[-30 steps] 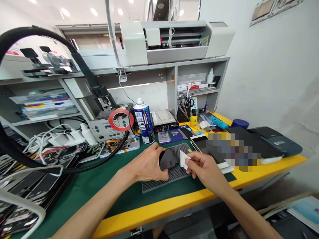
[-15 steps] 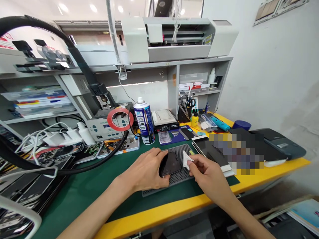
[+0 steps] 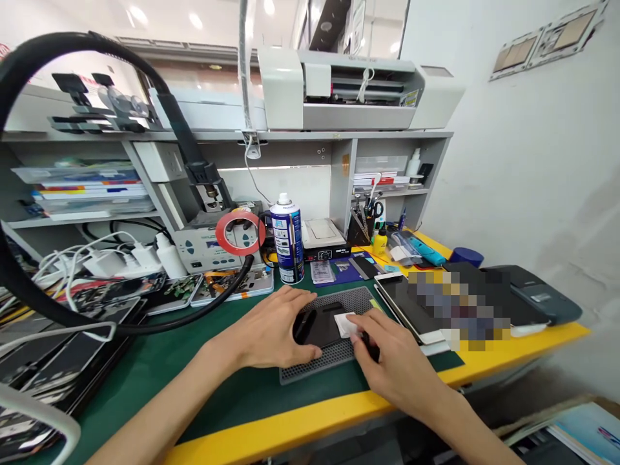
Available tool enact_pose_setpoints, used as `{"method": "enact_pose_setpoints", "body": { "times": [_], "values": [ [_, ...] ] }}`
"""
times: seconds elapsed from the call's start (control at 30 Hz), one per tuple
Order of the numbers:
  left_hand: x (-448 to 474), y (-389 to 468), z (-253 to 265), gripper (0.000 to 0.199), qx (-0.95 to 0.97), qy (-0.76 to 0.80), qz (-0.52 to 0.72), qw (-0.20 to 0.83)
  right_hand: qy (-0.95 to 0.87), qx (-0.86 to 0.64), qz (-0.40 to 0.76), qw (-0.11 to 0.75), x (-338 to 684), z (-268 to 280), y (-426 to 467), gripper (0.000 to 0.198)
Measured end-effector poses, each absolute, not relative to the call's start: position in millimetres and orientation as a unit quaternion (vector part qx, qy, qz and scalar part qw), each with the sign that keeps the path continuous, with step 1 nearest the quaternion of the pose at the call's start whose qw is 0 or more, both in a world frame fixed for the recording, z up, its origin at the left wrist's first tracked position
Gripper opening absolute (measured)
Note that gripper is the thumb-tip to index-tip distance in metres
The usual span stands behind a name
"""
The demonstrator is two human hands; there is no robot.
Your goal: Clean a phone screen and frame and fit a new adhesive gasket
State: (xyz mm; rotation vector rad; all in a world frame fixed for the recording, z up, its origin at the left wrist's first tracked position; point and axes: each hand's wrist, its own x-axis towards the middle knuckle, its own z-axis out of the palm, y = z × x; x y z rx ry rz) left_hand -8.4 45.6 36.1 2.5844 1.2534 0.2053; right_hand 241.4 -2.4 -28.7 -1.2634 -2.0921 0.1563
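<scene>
A dark smartphone (image 3: 320, 328) lies face up on a grey perforated mat (image 3: 310, 372). My left hand (image 3: 275, 328) grips its left part, with the thumb along the near edge and the fingers at the far edge. Between the thumb and fingers of my right hand (image 3: 385, 345) is a folded white wipe (image 3: 344, 325), which rests against the right part of the phone's glass. Part of the wipe is hidden behind my fingers.
Left of the mat stand a spray can (image 3: 287, 240), a red tape roll (image 3: 240, 232) and a black hose (image 3: 174, 323). Stacked phone parts (image 3: 97, 361) lie at the far left. To the right lie a tablet (image 3: 411, 307) and a blurred patch. A yellow edge (image 3: 290, 423) borders the green bench.
My right hand has moved left and brought the wipe down onto the phone, from beside it. The phone now lies flatter and my left hand has shifted slightly left.
</scene>
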Motion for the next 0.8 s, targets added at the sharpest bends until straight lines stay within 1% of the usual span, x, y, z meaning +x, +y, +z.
{"method": "enact_pose_setpoints", "body": {
  "times": [0.07,0.13,0.27,0.37,0.67,0.8],
  "values": [
    [-25.0,42.8,33.5,0.093,0.882,0.445,0.075,0.135,-0.817,-0.484,0.023,0.312,243.2,-22.9,-5.0,0.031],
    [-39.9,37.9,28.5,0.087,0.874,0.459,0.083,0.136,-0.833,-0.477,-0.012,0.280,245.9,-19.9,-8.5,0.034],
    [-58.7,26.9,16.2,0.075,0.864,0.465,0.114,0.156,-0.877,-0.449,-0.050,0.165,249.1,-24.1,-17.3,0.051],
    [-63.7,22.9,9.4,0.074,0.859,0.466,0.130,0.165,-0.880,-0.458,-0.064,0.110,246.6,-27.9,-20.3,0.061],
    [-65.3,22.7,4.3,0.067,0.868,0.452,0.139,0.152,-0.855,-0.515,-0.011,0.057,215.5,-12.5,15.3,0.066],
    [-66.2,21.2,1.9,0.068,0.864,0.457,0.152,0.145,-0.860,-0.508,-0.010,0.054,217.9,-8.7,3.8,0.065]
  ]
}}
